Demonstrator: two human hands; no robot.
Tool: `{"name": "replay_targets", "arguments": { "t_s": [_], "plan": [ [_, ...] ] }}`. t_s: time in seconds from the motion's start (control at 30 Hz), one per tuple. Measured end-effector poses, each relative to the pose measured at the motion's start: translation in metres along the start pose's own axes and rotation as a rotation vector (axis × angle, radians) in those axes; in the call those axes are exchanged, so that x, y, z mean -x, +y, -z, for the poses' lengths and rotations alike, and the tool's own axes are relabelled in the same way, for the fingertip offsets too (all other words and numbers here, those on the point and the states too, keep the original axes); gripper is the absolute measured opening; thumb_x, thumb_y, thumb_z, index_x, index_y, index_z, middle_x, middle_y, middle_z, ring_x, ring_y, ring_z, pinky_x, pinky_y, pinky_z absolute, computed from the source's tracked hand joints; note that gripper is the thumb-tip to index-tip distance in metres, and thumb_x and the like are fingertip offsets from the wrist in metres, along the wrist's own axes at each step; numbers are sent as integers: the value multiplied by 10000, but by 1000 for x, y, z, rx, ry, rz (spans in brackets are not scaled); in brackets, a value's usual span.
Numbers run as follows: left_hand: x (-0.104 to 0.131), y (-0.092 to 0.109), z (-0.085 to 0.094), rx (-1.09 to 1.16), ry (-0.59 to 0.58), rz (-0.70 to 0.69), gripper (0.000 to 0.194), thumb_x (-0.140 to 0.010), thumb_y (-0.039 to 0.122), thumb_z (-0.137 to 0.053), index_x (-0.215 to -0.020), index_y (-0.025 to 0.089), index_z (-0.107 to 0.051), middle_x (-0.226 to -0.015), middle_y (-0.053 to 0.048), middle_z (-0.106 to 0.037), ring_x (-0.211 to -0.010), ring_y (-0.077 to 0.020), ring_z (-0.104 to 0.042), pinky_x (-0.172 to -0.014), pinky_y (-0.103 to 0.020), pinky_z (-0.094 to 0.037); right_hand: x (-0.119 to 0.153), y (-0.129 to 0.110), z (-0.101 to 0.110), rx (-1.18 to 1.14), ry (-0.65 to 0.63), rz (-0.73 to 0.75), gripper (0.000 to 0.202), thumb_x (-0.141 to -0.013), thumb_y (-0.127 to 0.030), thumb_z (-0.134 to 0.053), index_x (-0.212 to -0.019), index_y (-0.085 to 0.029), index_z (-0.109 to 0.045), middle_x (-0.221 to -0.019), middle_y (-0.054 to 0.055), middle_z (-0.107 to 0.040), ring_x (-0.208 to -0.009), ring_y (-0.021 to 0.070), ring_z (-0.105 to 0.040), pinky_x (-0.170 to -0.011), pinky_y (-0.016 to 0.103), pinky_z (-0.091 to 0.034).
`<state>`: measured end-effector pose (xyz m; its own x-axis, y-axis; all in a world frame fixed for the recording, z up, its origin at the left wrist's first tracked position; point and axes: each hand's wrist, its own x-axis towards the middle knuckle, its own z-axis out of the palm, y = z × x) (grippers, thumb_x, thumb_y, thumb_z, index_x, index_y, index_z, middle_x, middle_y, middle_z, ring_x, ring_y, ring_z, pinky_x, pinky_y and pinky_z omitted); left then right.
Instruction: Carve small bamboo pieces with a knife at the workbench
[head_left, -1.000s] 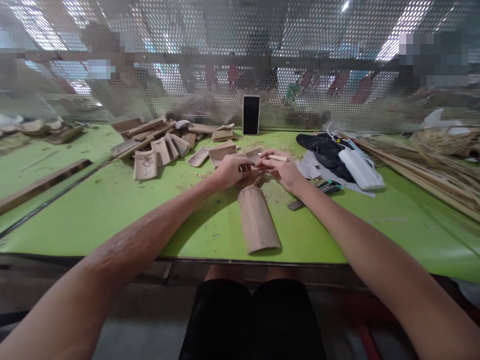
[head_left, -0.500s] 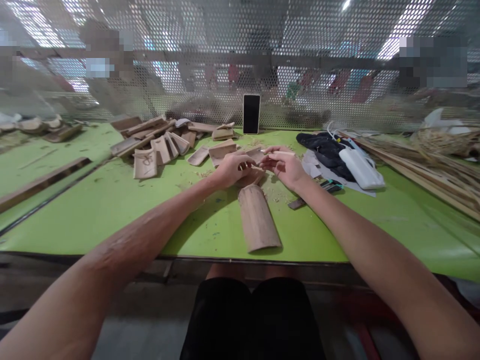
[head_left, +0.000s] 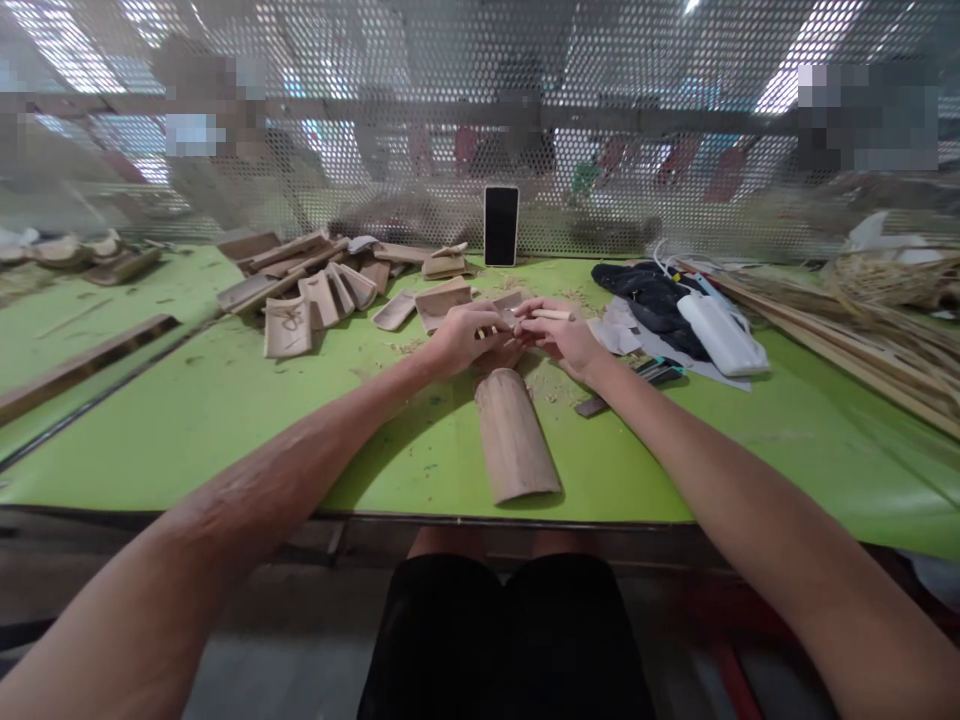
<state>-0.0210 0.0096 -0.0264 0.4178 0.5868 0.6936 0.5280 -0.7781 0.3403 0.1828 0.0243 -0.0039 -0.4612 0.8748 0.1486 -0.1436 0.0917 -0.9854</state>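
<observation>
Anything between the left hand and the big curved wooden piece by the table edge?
Nothing visible stands between the left hand and the curved piece; another wooden piece, partly hidden, lies beyond its far end.

Green surface (head_left: 255, 430): bamboo pieces (head_left: 322, 290) heaped left of centre, half-round piece (head_left: 516, 438) near front edge, black cloth (head_left: 649, 300) right.
</observation>
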Motion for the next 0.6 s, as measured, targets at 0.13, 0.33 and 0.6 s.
{"name": "replay_targets", "arguments": {
  "t_s": [0.13,0.33,0.6],
  "plan": [
    [0,-1,-1,12,19,-4,135,-905,261,-660,-905,184,-771,-922,-91,-715,-839,-176,-670,-764,-297,-539,0,1,0,16,-27,14,131,-711,-147,-698,-831,-193,-674,-709,8,-697,-667,145,-654,-645,272,-544],
    [-2,4,1,31,17,-11,149,-907,272,-653,-880,187,-771,-970,-104,-733,-870,-179,-687,-777,-302,-556,-2,4,1,38,-42,32,143,-696,-123,-682,-826,-180,-686,-688,14,-680,-645,149,-644,-624,273,-535],
    [-3,15,4,103,5,53,117,-870,231,-672,-822,193,-771,-1018,-98,-754,-917,-187,-704,-819,-315,-566,-1,5,-1,69,-4,5,201,-673,-122,-683,-854,-205,-656,-655,-14,-667,-602,136,-623,-570,247,-513]
  ]
}}
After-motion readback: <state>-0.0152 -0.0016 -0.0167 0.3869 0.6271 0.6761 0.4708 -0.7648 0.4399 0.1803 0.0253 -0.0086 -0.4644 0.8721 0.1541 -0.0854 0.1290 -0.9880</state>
